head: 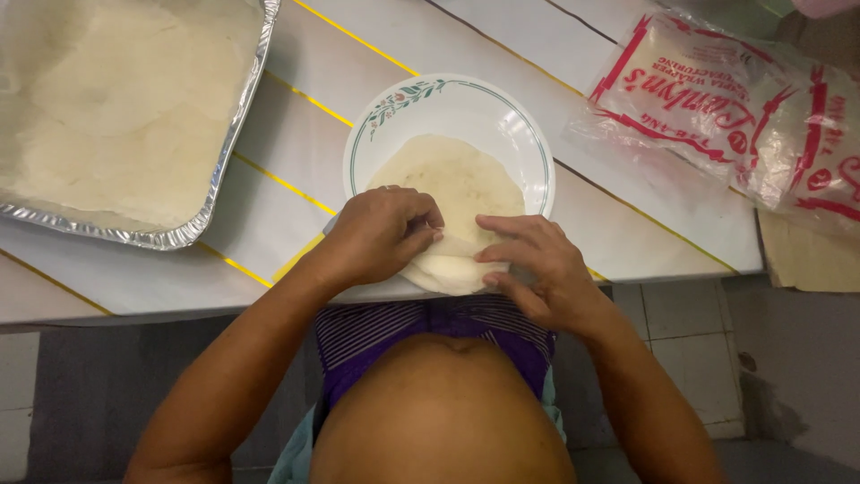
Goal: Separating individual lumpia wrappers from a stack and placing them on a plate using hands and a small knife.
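- Left hand: fingers curled and pressed together, pinching the near folded edge of the thin round wrapper.
- Right hand: fingers loosely spread, tips pressed down on the same fold; thumb under the wrapper's near rim.
- Fingertips of both hands nearly meeting at the middle of the fold, a narrow gap between them.
- Wrapper: pale, flat on the white plate, its near part doubled over and overhanging the plate's near rim; far half lying smooth and uncovered.
- Plate: round, with a green line and leaf pattern at the rim; set at the near edge of the worktop, near rim hidden under the hands.
- Worktop: light surface with yellow stripes; near edge running just behind the wrists, torso close against it.
- Open room: bare worktop strip left of the plate, up to the foil tray; bare strip right of the plate, up to the plastic packet.
- Foil tray: far left, crimped rim, holding pale sheets; well apart from the hands.
- Plastic packet: clear with red print, far right, lying over the worktop's right edge.
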